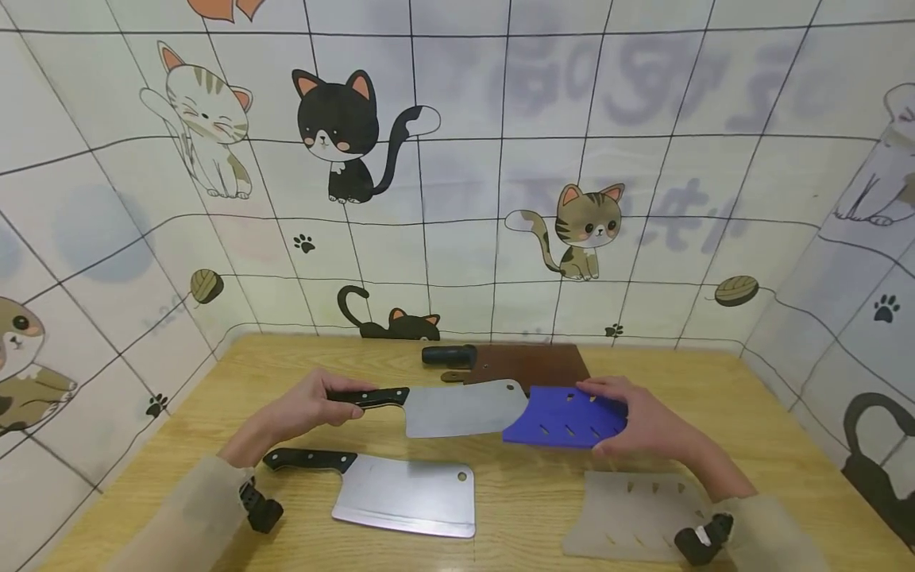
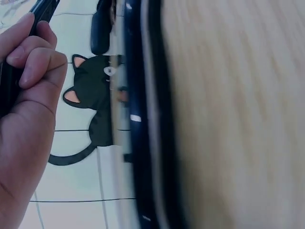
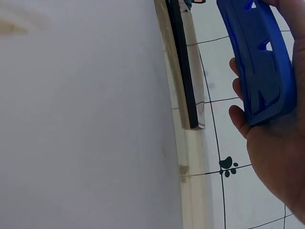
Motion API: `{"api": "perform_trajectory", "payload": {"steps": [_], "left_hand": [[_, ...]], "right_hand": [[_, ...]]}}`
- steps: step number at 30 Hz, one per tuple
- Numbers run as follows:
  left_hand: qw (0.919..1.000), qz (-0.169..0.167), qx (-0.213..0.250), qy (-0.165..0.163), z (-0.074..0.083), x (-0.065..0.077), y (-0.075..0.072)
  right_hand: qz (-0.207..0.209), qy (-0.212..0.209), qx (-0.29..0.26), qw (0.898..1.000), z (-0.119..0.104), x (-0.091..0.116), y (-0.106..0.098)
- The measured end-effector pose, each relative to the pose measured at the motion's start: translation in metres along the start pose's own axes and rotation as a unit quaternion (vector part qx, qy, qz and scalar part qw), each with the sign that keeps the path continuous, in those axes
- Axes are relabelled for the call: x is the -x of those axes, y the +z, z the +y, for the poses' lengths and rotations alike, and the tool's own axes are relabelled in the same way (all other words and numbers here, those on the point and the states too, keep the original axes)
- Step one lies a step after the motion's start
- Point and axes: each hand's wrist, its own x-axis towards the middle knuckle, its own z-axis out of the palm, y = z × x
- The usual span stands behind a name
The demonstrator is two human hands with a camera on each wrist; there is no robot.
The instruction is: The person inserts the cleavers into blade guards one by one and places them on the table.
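gripping 1 cleaver [image 1: 461, 410] by its handle with left hand [image 1: 314, 401], blue sheath [image 1: 561, 417] with right hand [image 1: 639, 425]. holding both between hands, with blade end at sheath edge.

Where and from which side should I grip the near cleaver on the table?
Probably by its black handle, coming from the left: it points that way, away from the blade, whose cutting edge faces the near side. The left hand is closest but holds the other cleaver, so would need freeing first.
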Motion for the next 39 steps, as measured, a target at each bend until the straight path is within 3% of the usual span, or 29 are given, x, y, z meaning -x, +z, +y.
{"api": "perform_trajectory", "payload": {"steps": [5, 11, 19, 25, 34, 39], "left_hand": [[0.9994, -0.015, -0.029, 0.008, 0.009, -0.001, -0.009], [0.9988, -0.033, -0.035, -0.009, 0.015, -0.005, -0.017], [0.9985, -0.041, -0.033, -0.015, 0.015, -0.008, -0.018], [0.9978, -0.059, -0.027, -0.014, 0.015, -0.010, -0.015], [0.9996, -0.019, -0.022, 0.001, 0.014, -0.009, -0.005], [0.9997, 0.011, -0.019, -0.007, 0.017, -0.013, 0.005]], "right_hand": [[-0.001, -0.013, 0.002, 1.000, 0.000, -0.003, -0.002], [-0.010, -0.029, -0.004, 1.000, -0.007, -0.001, -0.004], [-0.021, -0.030, -0.008, 0.999, -0.014, 0.003, -0.008], [-0.053, -0.037, -0.047, 0.997, -0.020, 0.002, -0.007], [-0.033, -0.051, -0.032, 0.998, -0.024, 0.008, -0.001], [0.000, 0.004, -0.022, 1.000, -0.026, 0.009, 0.006]]}}
